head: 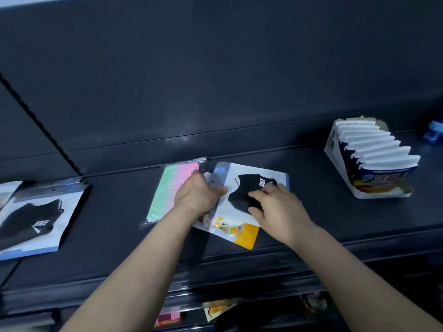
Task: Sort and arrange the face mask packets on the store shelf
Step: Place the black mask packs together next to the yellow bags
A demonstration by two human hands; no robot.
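Both forearms reach up from the bottom of my view onto the dark shelf (115, 226), and the hands meet over a small pile of packets in the middle.

My left hand (196, 195) grips the left edge of the top packet, the black mask packet (281, 178). Its thumb lies across the packet's face and its fingers curl over the far side. My right hand (275, 204) rests on the same packet with fingers spread and lightly bent, fingertips on the black mask itself and thumb at the mask's near edge. It presses down and I see nothing closed in it.

That packet lies flat, turned a little, on a cartoon-printed packet (244, 236) whose yellow corner sticks out on the near side. Just left of the pile, partly under my left hand, lies a pastel green and pink packet (167, 190).

Well apart, at the left end of the shelf, lies a second black mask packet (36, 221), with another packet (7, 190) cut off at the frame edge beside it. On the right stands a tilted display carton (335, 149) of white sachets, and past it is something blue (435, 133) that I cannot make out.

On the lower shelf, near me, a few colourful packets (218, 307) show dimly.
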